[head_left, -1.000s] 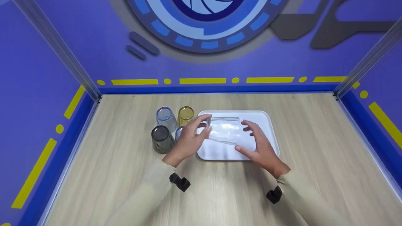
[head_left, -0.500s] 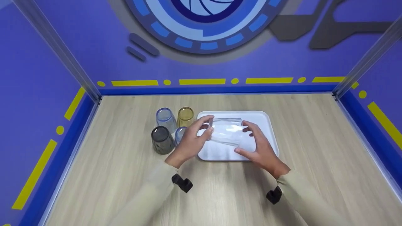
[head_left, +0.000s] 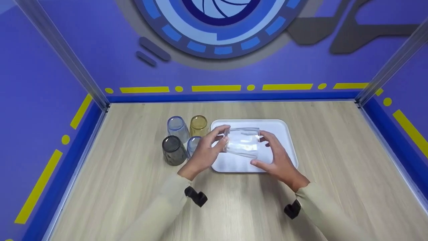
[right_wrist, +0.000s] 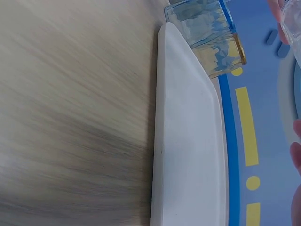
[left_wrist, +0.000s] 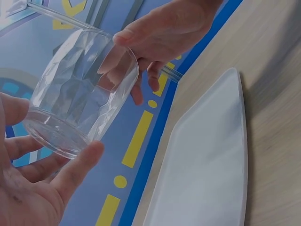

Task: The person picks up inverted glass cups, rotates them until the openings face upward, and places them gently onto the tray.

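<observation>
Over the white tray (head_left: 234, 165), a clear faceted glass (head_left: 243, 142) lies sideways in the air, its base to the left and its mouth to the right. My left hand (head_left: 205, 149) grips it by the base, thumb on the near side and fingers on the far side. At the mouth, my right hand (head_left: 278, 157) has its thumb and fingers spread. In the left wrist view, the right thumb lies right at the rim of the glass (left_wrist: 80, 80). Only a corner of the glass (right_wrist: 294, 30) shows in the right wrist view.
Left of the tray, several glasses stand upside down: a dark grey one (head_left: 174, 152), a blue-rimmed one (head_left: 178, 129), an amber one (head_left: 199, 124) and another blue one (head_left: 193, 145), partly hidden by my left hand. Blue-purple panels (head_left: 100, 53) wall the wooden table (head_left: 334, 150).
The left hand has moved slightly right with the clear glass, bringing its rim up to the right hand's fingers. The right hand has hardly moved.
</observation>
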A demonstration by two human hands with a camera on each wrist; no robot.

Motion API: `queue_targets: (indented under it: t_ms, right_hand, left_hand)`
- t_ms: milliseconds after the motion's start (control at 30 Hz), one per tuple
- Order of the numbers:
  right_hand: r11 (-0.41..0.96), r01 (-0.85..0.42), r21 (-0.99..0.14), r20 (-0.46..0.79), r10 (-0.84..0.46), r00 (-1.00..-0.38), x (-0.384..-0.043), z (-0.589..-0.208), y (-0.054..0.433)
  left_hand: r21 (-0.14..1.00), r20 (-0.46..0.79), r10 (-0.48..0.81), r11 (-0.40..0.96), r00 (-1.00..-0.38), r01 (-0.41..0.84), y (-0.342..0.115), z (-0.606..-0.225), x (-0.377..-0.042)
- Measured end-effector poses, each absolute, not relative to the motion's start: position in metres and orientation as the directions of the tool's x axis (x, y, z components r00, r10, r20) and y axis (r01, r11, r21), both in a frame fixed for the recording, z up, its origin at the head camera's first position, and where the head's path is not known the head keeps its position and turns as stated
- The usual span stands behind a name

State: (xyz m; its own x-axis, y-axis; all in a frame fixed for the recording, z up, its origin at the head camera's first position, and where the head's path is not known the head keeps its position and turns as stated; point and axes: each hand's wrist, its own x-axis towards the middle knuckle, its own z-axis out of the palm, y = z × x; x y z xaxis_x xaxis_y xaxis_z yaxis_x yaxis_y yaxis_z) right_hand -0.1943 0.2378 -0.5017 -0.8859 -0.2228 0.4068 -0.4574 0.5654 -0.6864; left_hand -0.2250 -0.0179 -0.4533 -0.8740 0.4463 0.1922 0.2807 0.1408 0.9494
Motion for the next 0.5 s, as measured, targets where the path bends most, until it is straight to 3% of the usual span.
queue_targets:
  t_ms: [500]
  right_hand:
    - [0.541,-0.473,-0.695,0.424,-0.222,-0.878,-0.1938,-0.5010,0.2364]
  left_hand:
    - [0.986,0.101,0.482,0.067,-0.870,0.151,-0.0185,-0.4569,-0.2239]
